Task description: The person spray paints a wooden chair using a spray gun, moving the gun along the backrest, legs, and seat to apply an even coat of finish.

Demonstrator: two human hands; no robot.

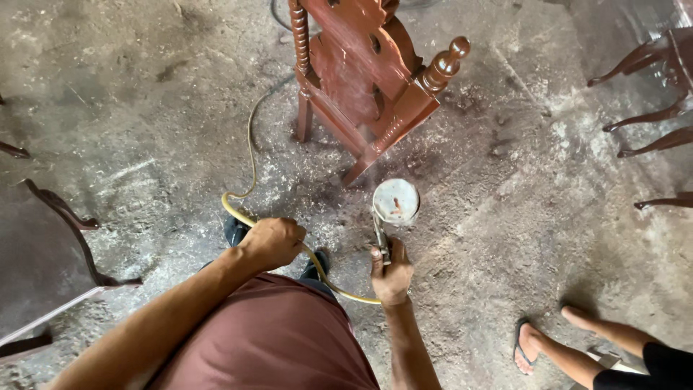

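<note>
The right hand gripped the spray gun, the left hand held the hose, and the chair at the top looked mostly red already.

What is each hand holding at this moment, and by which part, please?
The right hand grips the spray gun by its handle, below the metal cup. The left hand is closed around the yellow hose partway along its length.
</note>
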